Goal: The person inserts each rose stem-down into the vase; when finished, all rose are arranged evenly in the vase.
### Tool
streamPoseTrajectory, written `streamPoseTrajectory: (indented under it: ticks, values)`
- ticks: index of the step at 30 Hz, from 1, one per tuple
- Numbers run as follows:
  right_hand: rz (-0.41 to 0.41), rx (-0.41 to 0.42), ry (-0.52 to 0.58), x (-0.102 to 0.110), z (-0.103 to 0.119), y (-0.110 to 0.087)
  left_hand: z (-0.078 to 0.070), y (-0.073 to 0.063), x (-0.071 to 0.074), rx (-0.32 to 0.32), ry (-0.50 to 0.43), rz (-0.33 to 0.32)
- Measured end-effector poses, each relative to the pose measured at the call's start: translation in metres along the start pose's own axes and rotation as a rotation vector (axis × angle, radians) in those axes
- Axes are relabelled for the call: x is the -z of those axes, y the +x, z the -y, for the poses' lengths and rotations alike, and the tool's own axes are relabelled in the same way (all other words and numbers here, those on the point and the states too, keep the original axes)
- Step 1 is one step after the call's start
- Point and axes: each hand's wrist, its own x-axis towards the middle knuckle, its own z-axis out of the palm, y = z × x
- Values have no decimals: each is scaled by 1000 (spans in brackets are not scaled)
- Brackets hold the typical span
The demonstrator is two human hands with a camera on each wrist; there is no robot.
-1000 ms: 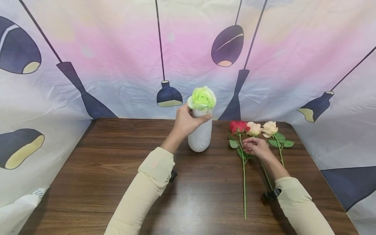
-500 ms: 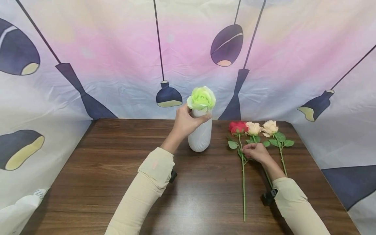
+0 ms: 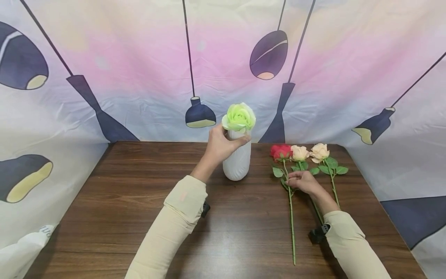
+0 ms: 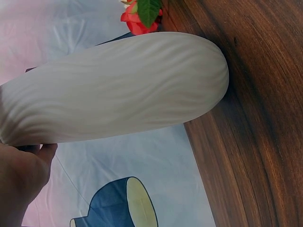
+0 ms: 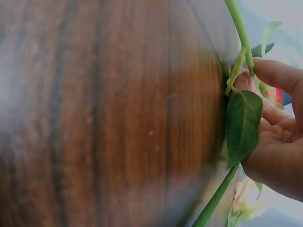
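Observation:
A white vase point(image 3: 237, 164) with a rippled surface stands upright near the back of the table, a light green rose point(image 3: 239, 117) in its mouth. My left hand point(image 3: 222, 144) grips the vase just below the bloom, thumb across the front. In the left wrist view, the vase's ribbed side point(image 4: 118, 87) fills the middle. Toward the right lies a red rose point(image 3: 280, 152) with a long green stem. My right hand point(image 3: 304, 182) pinches that stem below the bloom; the right wrist view shows a dark green leaf point(image 5: 244, 125) beside the thumb and fingers.
Just right of the red rose lies a cream rose point(image 3: 300, 153), its stem partly behind my right hand and wrist. Farther right is another cream rose point(image 3: 319, 152) with leaves. A printed cloth backdrop point(image 3: 150, 69) rises behind the brown wooden table point(image 3: 146, 193).
My right hand has come down onto the red rose's stem and closed its fingers on it. The stem's lower end has swung slightly right. My left hand stays on the vase.

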Motion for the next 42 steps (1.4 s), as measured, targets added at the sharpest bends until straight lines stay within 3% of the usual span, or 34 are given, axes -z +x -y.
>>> streamPoseTrajectory:
  ticks: [8, 16, 42]
  values:
    - [26, 7, 160, -3, -4, 2, 3, 1, -1, -16, -6, -3]
    - [21, 78, 343, -4, -6, 2, 2, 0, -1, 5, 0, 0]
    - [17, 218, 684, -3, 20, -9, 1, 0, 0, -3, -8, 1]
